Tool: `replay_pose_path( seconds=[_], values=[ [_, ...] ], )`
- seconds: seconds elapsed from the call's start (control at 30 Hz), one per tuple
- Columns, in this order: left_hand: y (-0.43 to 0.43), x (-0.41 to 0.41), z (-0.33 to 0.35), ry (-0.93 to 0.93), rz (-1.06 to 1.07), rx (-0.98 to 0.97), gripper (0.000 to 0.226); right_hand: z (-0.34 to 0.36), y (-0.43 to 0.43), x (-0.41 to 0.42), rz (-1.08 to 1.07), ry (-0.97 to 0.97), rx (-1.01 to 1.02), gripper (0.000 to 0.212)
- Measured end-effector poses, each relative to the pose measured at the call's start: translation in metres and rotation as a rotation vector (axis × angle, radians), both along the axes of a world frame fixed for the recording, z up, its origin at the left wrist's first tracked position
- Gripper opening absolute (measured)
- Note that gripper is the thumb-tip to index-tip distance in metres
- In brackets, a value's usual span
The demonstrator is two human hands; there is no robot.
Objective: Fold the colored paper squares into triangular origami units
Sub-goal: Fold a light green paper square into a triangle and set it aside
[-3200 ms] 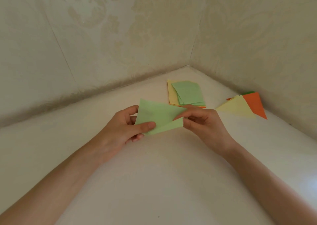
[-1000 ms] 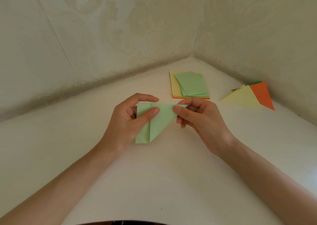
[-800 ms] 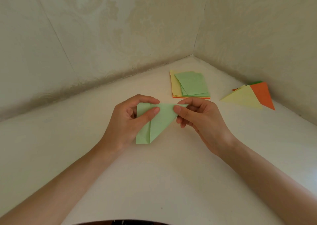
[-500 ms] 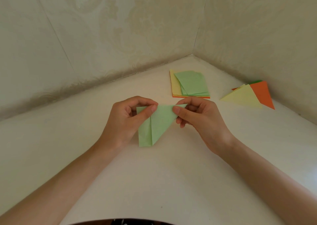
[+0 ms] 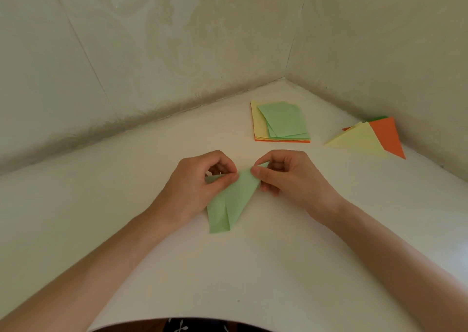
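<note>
Fingers (image 5: pixel 229 178) of the left hand (image 5: pixel 195 187) and the right hand (image 5: pixel 291 177) pinch the upper edge of the part-folded green paper (image 5: pixel 235 197) from either side, its lower end resting on the table (image 5: pixel 253 268), likely to pull it taut for creasing.

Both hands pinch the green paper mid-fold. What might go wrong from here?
The left hand and right hand pinch only the top edge of the green paper; its lower flap lies free and may shift, skewing the crease. The corner tip in the right hand might also crumple.
</note>
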State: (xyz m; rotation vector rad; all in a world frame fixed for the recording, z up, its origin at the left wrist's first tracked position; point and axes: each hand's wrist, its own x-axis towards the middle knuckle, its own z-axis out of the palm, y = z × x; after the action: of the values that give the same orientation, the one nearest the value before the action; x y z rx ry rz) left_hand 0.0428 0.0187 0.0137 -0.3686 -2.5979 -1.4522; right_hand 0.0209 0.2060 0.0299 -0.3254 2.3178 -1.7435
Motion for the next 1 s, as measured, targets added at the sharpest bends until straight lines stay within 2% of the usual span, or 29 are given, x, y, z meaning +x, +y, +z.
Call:
replay_pose_path(
  seconds=[0.2,0.37,0.5,0.63,0.7,0.83,1.0],
  values=[
    [0.002,0.000,0.001,0.025,0.009,-0.001,0.016,0.007,0.010,-0.005,-0.023,0.011,0.149,0.025],
    [0.003,-0.002,-0.005,0.077,-0.035,-0.126,0.015,-0.005,0.010,-0.011,-0.037,0.405,0.644,0.020],
    [0.000,-0.008,-0.014,0.200,-0.133,-0.329,0.004,-0.019,0.014,-0.018,-0.009,0.576,0.661,0.014],
    [0.001,-0.008,-0.013,0.271,-0.206,-0.412,0.030,-0.021,0.016,-0.015,0.027,0.860,0.693,0.015],
    [0.001,-0.007,-0.011,0.283,-0.220,-0.426,0.035,-0.022,0.020,-0.009,0.136,0.974,0.722,0.030],
    [0.003,-0.007,-0.008,0.272,-0.211,-0.443,0.021,-0.029,0.031,0.007,0.224,1.035,0.837,0.055],
    [0.004,-0.007,-0.010,0.289,-0.199,-0.453,0.021,-0.022,0.032,0.031,0.353,1.043,0.823,0.062]
  ],
)
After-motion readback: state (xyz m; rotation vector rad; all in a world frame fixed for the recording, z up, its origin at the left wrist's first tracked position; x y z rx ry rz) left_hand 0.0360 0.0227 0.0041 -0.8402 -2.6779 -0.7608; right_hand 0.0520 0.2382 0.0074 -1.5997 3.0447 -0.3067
